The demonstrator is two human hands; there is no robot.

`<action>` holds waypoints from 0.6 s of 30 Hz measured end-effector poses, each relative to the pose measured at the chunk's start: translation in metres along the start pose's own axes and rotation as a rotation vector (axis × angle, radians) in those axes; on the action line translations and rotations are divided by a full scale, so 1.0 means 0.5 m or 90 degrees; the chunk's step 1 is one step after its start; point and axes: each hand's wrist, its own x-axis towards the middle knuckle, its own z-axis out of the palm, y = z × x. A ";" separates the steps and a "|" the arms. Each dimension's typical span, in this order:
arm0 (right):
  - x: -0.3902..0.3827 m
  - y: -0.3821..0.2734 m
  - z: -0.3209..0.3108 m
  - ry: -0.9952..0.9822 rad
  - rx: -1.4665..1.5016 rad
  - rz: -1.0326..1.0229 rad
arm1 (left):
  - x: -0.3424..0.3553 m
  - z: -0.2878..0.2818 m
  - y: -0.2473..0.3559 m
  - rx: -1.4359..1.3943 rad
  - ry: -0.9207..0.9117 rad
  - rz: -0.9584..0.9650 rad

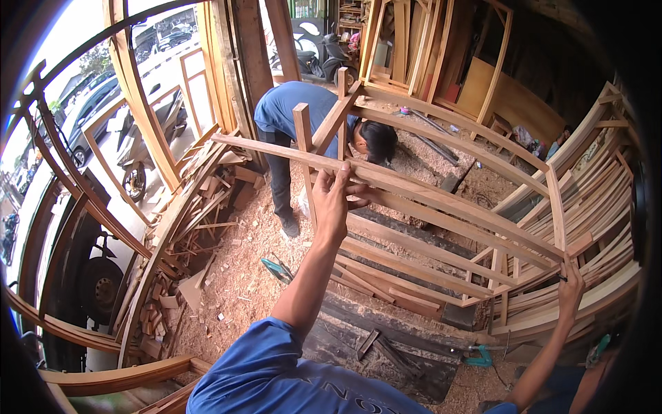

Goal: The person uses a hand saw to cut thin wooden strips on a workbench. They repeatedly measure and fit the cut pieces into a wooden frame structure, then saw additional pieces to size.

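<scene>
My left hand (334, 201) is raised with its fingers closed around a long, pale wooden strip (441, 201). This strip runs from the upper left across to the right-hand corner of a large wooden frame (434, 252) made of parallel rails and uprights. At that corner, my right hand (571, 279) is closed beside the strip's right end. A thin dark pencil-like stick (561, 278) pokes out from its fingers, too small to name surely. The frame's short posts (302, 125) stand up at its far left, joined by a crosspiece (335, 119).
Beyond the frame a person in blue (293, 107) bends low, hands hidden. Sawdust (234, 290) covers the floor. A teal-handled tool (276, 269) lies left, a teal clamp-like tool (479, 357) near a dark bench (407, 345). Stacked curved timber (593, 228) lines the right; offcuts (155, 324) pile up left.
</scene>
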 end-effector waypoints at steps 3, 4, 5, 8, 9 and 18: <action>-0.001 0.000 -0.001 0.006 0.010 -0.012 | -0.001 -0.001 0.001 -0.005 0.005 -0.009; 0.000 0.000 -0.002 0.011 0.018 -0.022 | -0.001 -0.001 0.000 -0.004 0.010 -0.014; 0.000 -0.001 -0.002 0.006 0.015 -0.018 | 0.000 -0.001 0.000 -0.007 0.007 -0.003; 0.001 -0.004 -0.004 -0.001 0.006 -0.012 | 0.003 -0.001 -0.001 -0.004 0.007 0.004; 0.001 -0.005 -0.006 0.002 0.006 -0.011 | 0.005 -0.001 -0.001 0.003 0.005 0.001; 0.005 -0.007 -0.002 0.013 0.003 0.000 | 0.007 0.030 0.000 -0.027 0.081 0.015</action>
